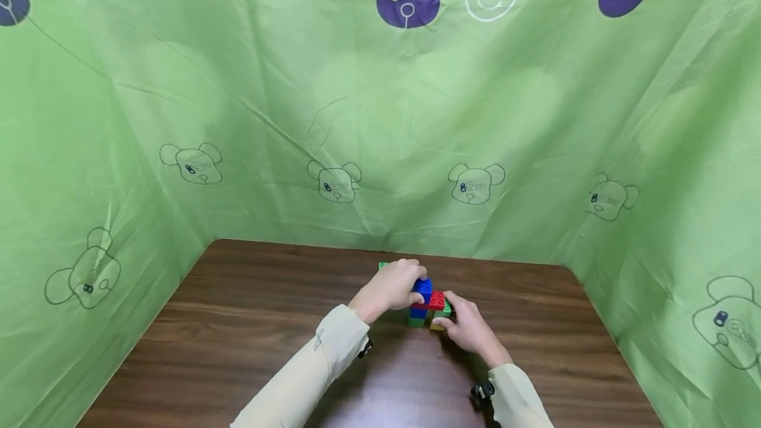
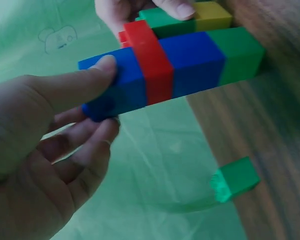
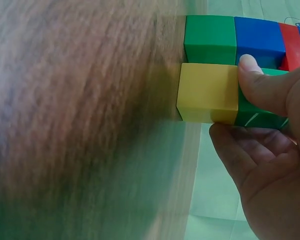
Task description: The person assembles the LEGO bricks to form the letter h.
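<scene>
A small building of toy bricks stands on the wooden table. Its left column has a green brick (image 3: 210, 40) at the bottom, then a blue brick (image 2: 192, 62), a flat red brick (image 1: 437, 299), and another blue brick (image 1: 423, 289) on top. My left hand (image 1: 392, 285) pinches that top blue brick between thumb and fingers. Beside it, a yellow brick (image 3: 207, 92) carries a second green brick (image 3: 260, 116). My right hand (image 1: 472, 329) grips this green brick from the right, thumb on its near side. The red brick's studded end reaches over toward the right column.
A loose green brick (image 2: 237, 177) stands on the table behind my left hand, mostly covered by it in the head view. The brown wooden table (image 1: 255, 322) ends at a green cloth (image 1: 404, 117) hanging at the back and both sides.
</scene>
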A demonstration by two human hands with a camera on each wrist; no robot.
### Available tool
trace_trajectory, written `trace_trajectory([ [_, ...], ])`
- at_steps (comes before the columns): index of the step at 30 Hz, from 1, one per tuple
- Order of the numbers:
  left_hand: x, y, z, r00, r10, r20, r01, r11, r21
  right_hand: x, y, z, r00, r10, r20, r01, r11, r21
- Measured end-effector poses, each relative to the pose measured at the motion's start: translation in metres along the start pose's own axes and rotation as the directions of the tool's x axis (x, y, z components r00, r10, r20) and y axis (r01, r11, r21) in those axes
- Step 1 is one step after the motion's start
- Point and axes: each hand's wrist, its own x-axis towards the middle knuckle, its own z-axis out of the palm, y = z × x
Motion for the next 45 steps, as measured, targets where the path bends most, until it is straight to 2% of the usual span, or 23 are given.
trace_trajectory([
  [4, -0.004, -0.008, 0.009, 1.0, -0.008, 0.02, 0.011, 0.993, -0.117, -0.002, 0.001, 0.003, 1.0, 0.004, -0.011, -0.004, 1.0, -0.004],
  [9, -0.007, -0.012, 0.016, 1.0, -0.01, 0.027, 0.015, 0.977, -0.212, -0.003, 0.002, 0.004, 1.0, -0.001, -0.019, 0.001, 1.0, -0.004],
  [12, -0.009, -0.013, 0.018, 1.0, -0.012, 0.025, 0.019, 0.956, -0.292, -0.003, 0.003, 0.003, 1.0, 0.0, -0.027, 0.0, 1.0, -0.008],
  [17, -0.008, -0.02, 0.025, 1.0, -0.002, 0.009, 0.006, 0.907, -0.421, -0.003, 0.003, 0.003, 0.999, 0.004, -0.054, -0.005, 1.0, -0.015],
  [20, -0.006, -0.025, 0.028, 1.0, 0.015, 0.004, -0.011, 0.888, -0.46, -0.002, 0.003, 0.002, 0.998, 0.016, -0.056, -0.017, 1.0, -0.014],
  [24, -0.004, -0.03, 0.024, 0.998, 0.063, 0.027, -0.045, 0.892, -0.45, -0.002, 0.004, 0.001, 0.999, 0.033, -0.038, -0.033, 0.999, -0.009],
  [27, 0.0, -0.038, 0.012, 0.992, 0.103, 0.069, -0.061, 0.887, -0.457, -0.002, 0.006, 0.001, 0.999, 0.027, -0.027, -0.027, 1.0, 0.003],
  [29, 0.003, -0.044, 0.002, 0.992, 0.109, 0.07, -0.062, 0.872, -0.486, -0.002, 0.005, 0.001, 0.999, 0.023, -0.024, -0.023, 1.0, 0.013],
  [31, 0.008, -0.053, -0.006, 0.997, 0.063, 0.037, -0.035, 0.86, -0.51, -0.002, 0.004, 0.002, 1.0, 0.018, -0.024, -0.017, 1.0, 0.018],
  [33, 0.013, -0.062, -0.011, 0.999, -0.018, -0.029, 0.0, 0.848, -0.531, -0.001, 0.003, 0.002, 0.999, 0.022, -0.025, -0.022, 1.0, 0.018],
  [35, 0.019, -0.071, -0.011, 0.989, -0.117, -0.095, 0.049, 0.847, -0.529, -0.001, 0.002, 0.003, 0.999, 0.024, -0.028, -0.023, 1.0, 0.015],
  [38, 0.026, -0.082, -0.005, 0.96, -0.231, -0.162, 0.121, 0.857, -0.502, 0.0, 0.004, 0.004, 0.999, 0.019, -0.037, -0.018, 1.0, 0.004],
  [41, 0.031, -0.089, 0.008, 0.942, -0.288, -0.175, 0.19, 0.883, -0.43, -0.001, 0.005, 0.006, 0.999, 0.002, -0.037, -0.002, 1.0, 0.007],
  [45, 0.033, -0.094, 0.029, 0.939, -0.318, -0.131, 0.253, 0.897, -0.363, -0.001, 0.007, 0.009, 0.999, -0.027, -0.03, 0.028, 0.999, 0.019],
])
